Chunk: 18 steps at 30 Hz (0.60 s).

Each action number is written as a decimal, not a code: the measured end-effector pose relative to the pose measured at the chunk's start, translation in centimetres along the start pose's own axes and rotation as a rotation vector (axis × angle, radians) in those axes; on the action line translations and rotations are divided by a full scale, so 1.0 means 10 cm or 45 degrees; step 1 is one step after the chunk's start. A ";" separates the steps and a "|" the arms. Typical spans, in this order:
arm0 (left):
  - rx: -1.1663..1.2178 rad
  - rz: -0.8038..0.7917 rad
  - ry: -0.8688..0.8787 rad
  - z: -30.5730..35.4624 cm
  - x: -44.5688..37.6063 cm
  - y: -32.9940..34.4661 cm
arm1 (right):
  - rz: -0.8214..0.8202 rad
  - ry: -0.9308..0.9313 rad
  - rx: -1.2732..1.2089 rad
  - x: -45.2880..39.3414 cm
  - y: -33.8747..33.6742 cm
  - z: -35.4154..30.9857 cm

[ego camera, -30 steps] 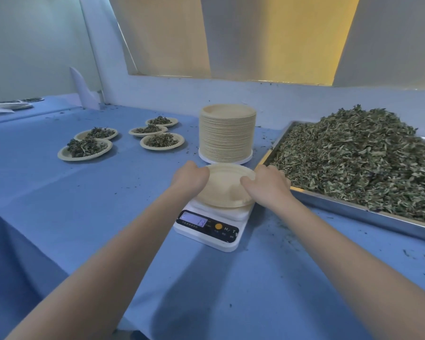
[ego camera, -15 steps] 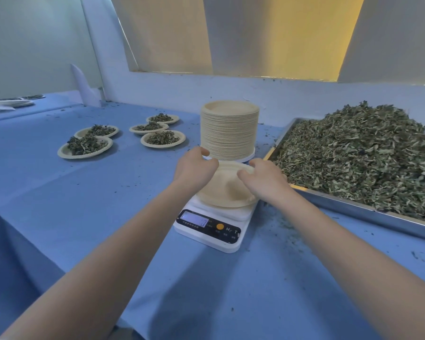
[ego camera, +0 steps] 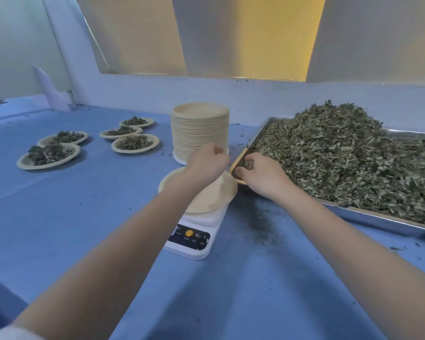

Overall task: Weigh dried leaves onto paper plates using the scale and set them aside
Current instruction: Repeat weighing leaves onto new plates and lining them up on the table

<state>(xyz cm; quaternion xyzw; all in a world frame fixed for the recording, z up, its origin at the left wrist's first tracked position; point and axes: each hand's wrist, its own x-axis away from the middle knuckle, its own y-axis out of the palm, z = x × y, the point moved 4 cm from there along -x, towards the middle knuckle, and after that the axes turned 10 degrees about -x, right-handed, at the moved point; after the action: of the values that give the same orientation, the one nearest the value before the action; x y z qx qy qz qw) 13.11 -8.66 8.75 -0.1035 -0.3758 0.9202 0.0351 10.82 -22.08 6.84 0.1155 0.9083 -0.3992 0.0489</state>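
Leaves [ego camera: 341, 153] fill my tray [ego camera: 378, 220]; right hand [ego camera: 261, 177] fingers pinch a clump at its corner, left hand [ego camera: 206, 163] loosely curled, empty, above the scale's [ego camera: 194, 238] plate [ego camera: 216, 200].

Scale [ego camera: 194, 244] display hidden under left forearm; only orange button and blurred marks show beside it; empty plate [ego camera: 214, 200] on scale partly covered by left hand [ego camera: 206, 163]; left fingers [ego camera: 217, 150] curled, blurred, grip unclear; right hand [ego camera: 263, 175] fingers [ego camera: 243, 171] sunk in dried leaves [ego camera: 341, 155] at tray [ego camera: 378, 222] corner, tips hidden; tray cut by right edge, well right of fingers; base of plate stack [ego camera: 199, 128] hidden behind left hand; plates at far left edge too small to tell; both arms cut by bottom edge.
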 end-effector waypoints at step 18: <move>0.092 0.108 -0.119 -0.58 0.10 -0.33 | -0.558 -0.251 0.459 0.27 0.51 -0.16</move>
<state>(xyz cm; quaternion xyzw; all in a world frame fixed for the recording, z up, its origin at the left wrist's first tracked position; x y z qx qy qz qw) 13.40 -2.17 6.88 -0.0751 -0.3389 0.9377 -0.0178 9.45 -17.09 3.75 -0.1159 0.8169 -0.5643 0.0283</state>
